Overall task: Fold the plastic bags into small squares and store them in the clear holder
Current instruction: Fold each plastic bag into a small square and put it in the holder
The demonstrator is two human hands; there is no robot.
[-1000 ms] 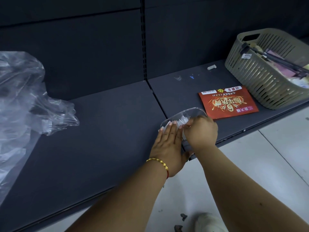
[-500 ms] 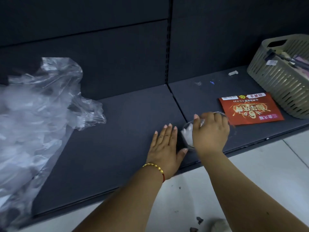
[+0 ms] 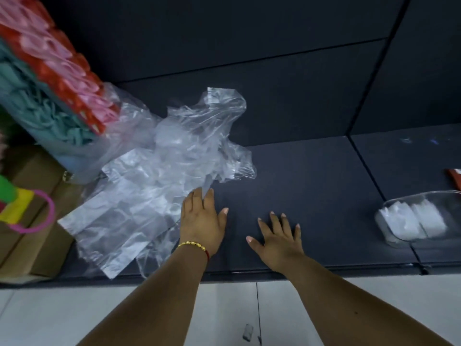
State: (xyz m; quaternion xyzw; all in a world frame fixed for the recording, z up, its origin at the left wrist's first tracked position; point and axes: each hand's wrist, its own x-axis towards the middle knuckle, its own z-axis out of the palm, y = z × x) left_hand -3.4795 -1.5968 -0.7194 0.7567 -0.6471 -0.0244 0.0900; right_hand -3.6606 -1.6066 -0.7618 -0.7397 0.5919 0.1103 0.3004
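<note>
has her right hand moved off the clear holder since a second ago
Yes. The right hand no longer holds the clear holder; it now rests flat on the dark shelf, well left of the holder and nearer the pile of plastic bags.

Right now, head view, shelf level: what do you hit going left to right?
cardboard box → pile of loose plastic bags → left hand → right hand → clear holder with folded bags
</note>
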